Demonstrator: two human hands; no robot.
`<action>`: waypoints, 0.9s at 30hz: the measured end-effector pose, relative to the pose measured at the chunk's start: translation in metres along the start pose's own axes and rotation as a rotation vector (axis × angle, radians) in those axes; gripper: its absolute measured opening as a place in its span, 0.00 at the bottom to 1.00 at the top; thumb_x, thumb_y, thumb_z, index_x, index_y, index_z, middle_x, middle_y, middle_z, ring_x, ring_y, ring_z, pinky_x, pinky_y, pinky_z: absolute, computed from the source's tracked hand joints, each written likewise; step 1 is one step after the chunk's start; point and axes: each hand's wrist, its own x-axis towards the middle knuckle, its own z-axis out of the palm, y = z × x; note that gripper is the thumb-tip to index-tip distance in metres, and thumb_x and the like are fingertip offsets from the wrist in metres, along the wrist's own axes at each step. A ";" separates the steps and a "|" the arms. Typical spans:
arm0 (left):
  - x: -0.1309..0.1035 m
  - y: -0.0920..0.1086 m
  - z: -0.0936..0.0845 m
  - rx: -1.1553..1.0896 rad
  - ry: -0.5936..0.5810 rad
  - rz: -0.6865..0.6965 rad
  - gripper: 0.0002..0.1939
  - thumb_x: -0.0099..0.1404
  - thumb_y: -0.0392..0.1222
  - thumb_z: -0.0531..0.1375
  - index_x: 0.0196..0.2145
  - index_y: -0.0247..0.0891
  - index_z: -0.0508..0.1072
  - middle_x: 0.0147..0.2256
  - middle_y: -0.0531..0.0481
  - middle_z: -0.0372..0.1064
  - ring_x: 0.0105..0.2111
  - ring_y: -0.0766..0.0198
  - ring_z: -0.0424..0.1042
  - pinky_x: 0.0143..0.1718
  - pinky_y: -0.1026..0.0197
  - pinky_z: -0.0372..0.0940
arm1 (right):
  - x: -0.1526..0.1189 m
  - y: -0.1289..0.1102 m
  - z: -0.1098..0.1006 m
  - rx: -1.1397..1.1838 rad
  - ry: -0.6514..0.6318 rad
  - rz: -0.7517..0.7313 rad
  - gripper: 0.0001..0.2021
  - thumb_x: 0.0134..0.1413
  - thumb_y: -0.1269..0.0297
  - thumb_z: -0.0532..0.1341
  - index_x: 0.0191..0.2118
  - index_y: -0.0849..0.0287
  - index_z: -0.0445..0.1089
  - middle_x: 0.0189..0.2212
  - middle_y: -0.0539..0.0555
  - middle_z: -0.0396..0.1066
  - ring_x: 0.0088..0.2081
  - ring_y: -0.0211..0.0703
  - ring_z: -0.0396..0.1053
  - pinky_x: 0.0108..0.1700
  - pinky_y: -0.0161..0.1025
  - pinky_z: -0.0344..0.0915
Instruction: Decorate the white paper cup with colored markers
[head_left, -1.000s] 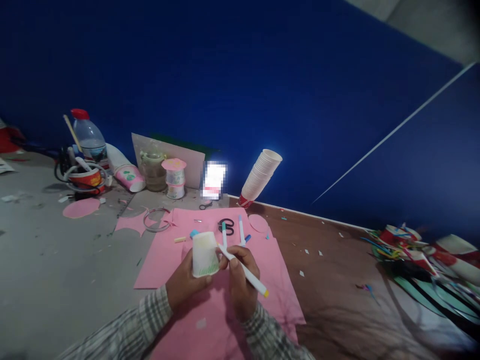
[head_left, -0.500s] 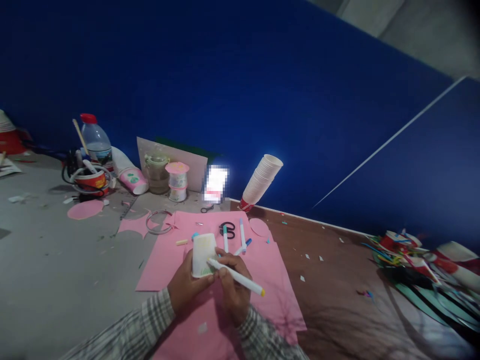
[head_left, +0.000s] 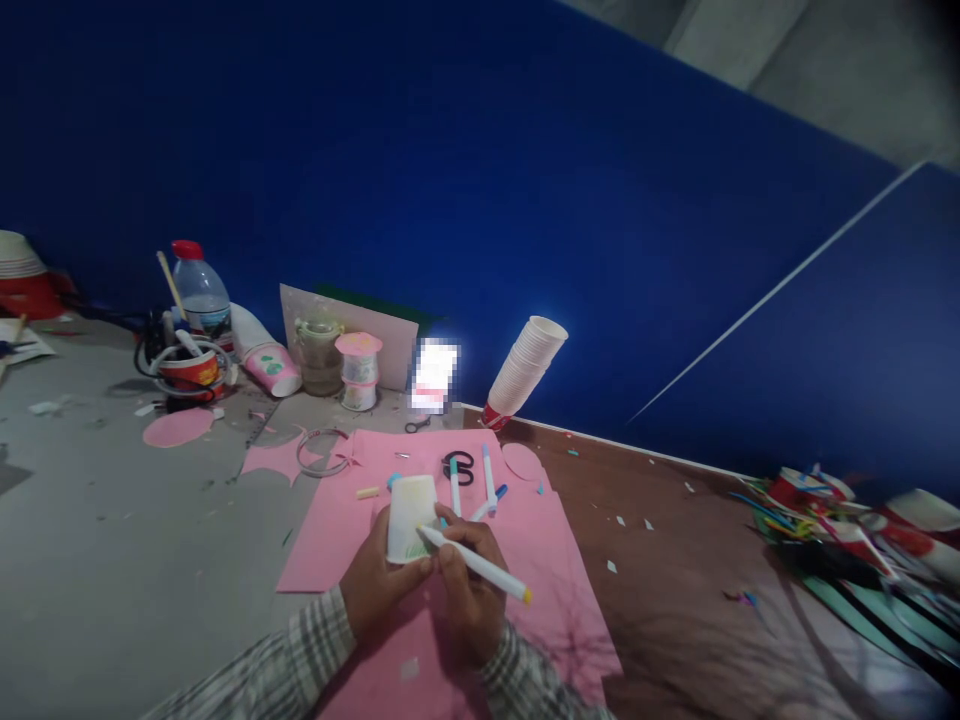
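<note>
A white paper cup with green marks near its lower edge and faint yellow ones is gripped by my left hand, thumb along its bottom. My right hand is closed around a white marker with a yellow end, its tip at the cup's side. Both hands are over pink paper. Just beyond them lie black-handled scissors, a marker with a teal cap and a light blue marker.
A tall leaning stack of paper cups stands behind the pink paper. At the back left are a bottle, a glass jar and a pink-topped cup piece. Cups and strips are heaped at right.
The view has shifted slightly, so everything sits a little lower and to the right. The marker tip stays at the cup; both hands keep their hold.
</note>
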 end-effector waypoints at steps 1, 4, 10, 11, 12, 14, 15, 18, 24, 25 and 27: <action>0.000 0.000 0.000 -0.001 -0.004 -0.005 0.26 0.34 0.42 0.66 0.34 0.36 0.66 0.30 0.43 0.71 0.29 0.47 0.68 0.28 0.48 0.65 | 0.000 0.000 -0.001 -0.005 -0.002 -0.002 0.06 0.47 0.69 0.61 0.34 0.54 0.73 0.38 0.57 0.77 0.42 0.59 0.74 0.40 0.49 0.72; 0.000 0.001 0.000 0.037 0.006 0.006 0.26 0.34 0.41 0.66 0.34 0.36 0.65 0.31 0.43 0.71 0.29 0.47 0.69 0.29 0.48 0.65 | 0.000 0.000 -0.002 -0.015 0.005 -0.009 0.07 0.47 0.69 0.61 0.34 0.54 0.73 0.40 0.57 0.77 0.42 0.60 0.75 0.40 0.50 0.73; 0.000 -0.004 0.001 0.101 0.030 0.058 0.28 0.36 0.41 0.66 0.38 0.37 0.65 0.32 0.44 0.70 0.31 0.46 0.68 0.31 0.47 0.65 | 0.003 -0.001 -0.001 -0.072 0.032 -0.037 0.06 0.47 0.68 0.60 0.32 0.55 0.74 0.38 0.58 0.78 0.41 0.60 0.75 0.39 0.50 0.73; -0.001 -0.005 0.001 0.108 0.033 0.063 0.28 0.37 0.41 0.65 0.38 0.37 0.65 0.33 0.44 0.70 0.31 0.47 0.68 0.30 0.47 0.65 | 0.003 -0.001 -0.001 -0.086 0.034 -0.039 0.06 0.47 0.69 0.60 0.32 0.55 0.74 0.38 0.58 0.78 0.41 0.60 0.75 0.39 0.50 0.73; -0.001 -0.005 0.001 0.115 0.036 0.068 0.28 0.37 0.41 0.65 0.38 0.37 0.65 0.33 0.44 0.69 0.31 0.47 0.68 0.30 0.48 0.66 | 0.004 -0.001 0.000 -0.094 0.035 -0.041 0.07 0.47 0.69 0.60 0.32 0.55 0.74 0.38 0.58 0.78 0.40 0.60 0.75 0.39 0.50 0.73; -0.001 -0.007 0.002 0.124 0.041 0.083 0.27 0.38 0.40 0.65 0.38 0.37 0.64 0.33 0.44 0.69 0.30 0.47 0.68 0.29 0.48 0.66 | 0.004 -0.001 0.001 -0.093 0.032 -0.038 0.07 0.46 0.70 0.60 0.32 0.55 0.74 0.37 0.58 0.78 0.40 0.60 0.75 0.38 0.50 0.73; -0.001 -0.007 0.002 0.128 0.041 0.090 0.27 0.38 0.40 0.65 0.38 0.37 0.64 0.33 0.44 0.69 0.30 0.47 0.68 0.29 0.48 0.66 | 0.004 -0.002 0.001 -0.085 0.031 -0.034 0.07 0.46 0.70 0.60 0.32 0.55 0.74 0.37 0.58 0.78 0.40 0.60 0.75 0.38 0.49 0.73; -0.002 -0.008 0.002 0.146 0.055 0.106 0.26 0.38 0.40 0.66 0.38 0.38 0.64 0.33 0.44 0.68 0.31 0.46 0.68 0.30 0.47 0.66 | 0.004 -0.002 0.002 -0.059 0.031 -0.014 0.07 0.47 0.71 0.60 0.33 0.54 0.73 0.37 0.57 0.78 0.41 0.59 0.75 0.37 0.48 0.74; -0.003 -0.003 0.004 0.154 0.039 0.111 0.25 0.39 0.39 0.65 0.38 0.38 0.65 0.32 0.45 0.69 0.31 0.47 0.69 0.29 0.48 0.66 | 0.003 -0.001 0.002 -0.084 0.036 0.005 0.07 0.47 0.70 0.59 0.33 0.54 0.73 0.37 0.57 0.77 0.41 0.59 0.75 0.39 0.50 0.73; -0.004 -0.002 0.004 0.151 0.031 0.117 0.24 0.40 0.39 0.65 0.37 0.38 0.65 0.32 0.45 0.69 0.30 0.47 0.69 0.29 0.48 0.66 | 0.002 -0.001 0.003 -0.086 0.044 0.017 0.07 0.47 0.70 0.60 0.33 0.54 0.73 0.37 0.57 0.77 0.41 0.59 0.75 0.40 0.50 0.73; -0.004 -0.001 0.005 0.137 0.015 0.128 0.23 0.41 0.38 0.65 0.38 0.39 0.65 0.32 0.45 0.70 0.31 0.47 0.69 0.29 0.48 0.66 | 0.000 0.000 0.003 -0.081 0.065 0.045 0.07 0.48 0.69 0.60 0.33 0.54 0.73 0.38 0.57 0.76 0.41 0.59 0.75 0.40 0.50 0.72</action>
